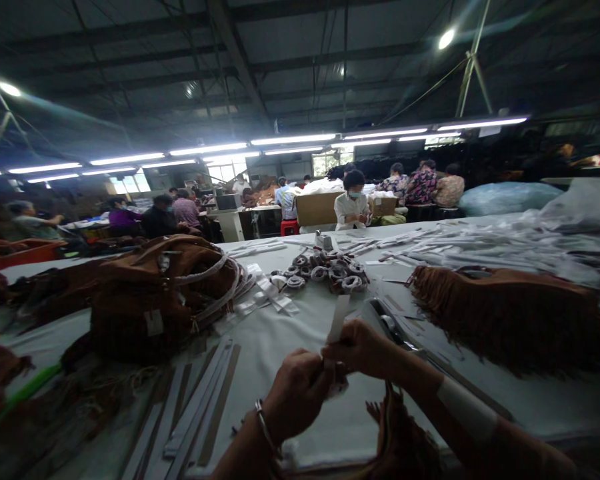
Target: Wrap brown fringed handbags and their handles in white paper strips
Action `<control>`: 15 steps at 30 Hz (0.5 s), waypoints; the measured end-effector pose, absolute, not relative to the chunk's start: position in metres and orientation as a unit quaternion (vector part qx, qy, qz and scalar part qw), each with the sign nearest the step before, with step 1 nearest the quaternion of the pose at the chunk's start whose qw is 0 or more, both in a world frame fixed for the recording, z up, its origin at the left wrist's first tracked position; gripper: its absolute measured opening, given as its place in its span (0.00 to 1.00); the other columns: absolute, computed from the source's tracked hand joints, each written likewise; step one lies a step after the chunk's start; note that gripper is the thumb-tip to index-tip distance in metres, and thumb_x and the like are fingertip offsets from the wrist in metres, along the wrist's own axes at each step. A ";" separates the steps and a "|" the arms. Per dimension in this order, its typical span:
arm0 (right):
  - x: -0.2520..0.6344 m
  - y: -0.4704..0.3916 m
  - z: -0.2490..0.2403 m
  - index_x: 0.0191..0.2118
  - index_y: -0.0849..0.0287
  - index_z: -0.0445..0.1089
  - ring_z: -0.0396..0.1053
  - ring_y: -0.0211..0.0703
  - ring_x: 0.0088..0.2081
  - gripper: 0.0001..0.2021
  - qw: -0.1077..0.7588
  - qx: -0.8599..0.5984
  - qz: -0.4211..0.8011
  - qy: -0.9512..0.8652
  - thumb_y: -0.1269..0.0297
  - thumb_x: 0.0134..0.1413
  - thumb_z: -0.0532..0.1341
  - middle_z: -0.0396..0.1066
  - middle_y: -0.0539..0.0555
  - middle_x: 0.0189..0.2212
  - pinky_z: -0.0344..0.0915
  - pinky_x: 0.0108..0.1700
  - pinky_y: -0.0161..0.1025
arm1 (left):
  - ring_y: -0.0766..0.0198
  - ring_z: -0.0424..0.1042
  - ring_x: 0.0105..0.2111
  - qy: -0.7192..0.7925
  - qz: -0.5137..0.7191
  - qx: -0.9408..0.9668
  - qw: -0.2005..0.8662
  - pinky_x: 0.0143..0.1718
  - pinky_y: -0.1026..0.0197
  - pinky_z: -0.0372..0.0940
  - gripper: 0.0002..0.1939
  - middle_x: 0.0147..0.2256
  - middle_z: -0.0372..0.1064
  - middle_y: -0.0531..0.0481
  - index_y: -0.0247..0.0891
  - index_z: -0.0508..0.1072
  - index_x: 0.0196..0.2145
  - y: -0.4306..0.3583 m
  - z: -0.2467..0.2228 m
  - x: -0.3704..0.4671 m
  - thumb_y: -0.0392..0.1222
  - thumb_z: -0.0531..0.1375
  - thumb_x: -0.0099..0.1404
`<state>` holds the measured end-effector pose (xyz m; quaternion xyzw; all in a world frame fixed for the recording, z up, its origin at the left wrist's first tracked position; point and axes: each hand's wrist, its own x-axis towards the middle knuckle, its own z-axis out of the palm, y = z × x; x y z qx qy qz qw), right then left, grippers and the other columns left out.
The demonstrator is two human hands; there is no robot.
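Above the white table my right hand (356, 343) pinches a flat white strip (338, 319), whose upper end sticks up past the fingers. Close against it, my left hand (300, 393) is closed on the strip's lower part, where some crumpled clear material (338, 385) shows. How the strip and that material are joined is hidden by the fingers. Just beyond the right hand lies a tape dispenser (384, 321). Brown fringed material (403, 433) lies below my hands, near my body. A pale patch (467, 408) sits on my right forearm.
Brown bags (145, 293) lie at the left, a fringed brown bag (505, 313) at the right. Coiled white-wrapped straps (325, 267) are heaped ahead. Long flat strips (200, 407) lie front left. White wrapped lengths (445, 247) cover the far right. Several people work behind the table (260, 340).
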<state>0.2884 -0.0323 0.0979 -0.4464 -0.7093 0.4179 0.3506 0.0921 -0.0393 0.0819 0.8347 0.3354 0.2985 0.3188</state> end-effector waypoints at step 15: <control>0.307 0.021 0.076 0.26 0.63 0.70 0.53 0.34 0.19 0.17 0.392 -0.659 0.253 -0.590 0.53 0.55 0.59 0.57 0.46 0.16 0.49 0.24 0.33 | 0.63 0.64 0.32 0.363 0.301 0.815 0.336 0.34 0.64 0.58 0.18 0.29 0.67 0.49 0.35 0.73 0.28 -0.036 0.070 0.089 0.49 0.55 0.71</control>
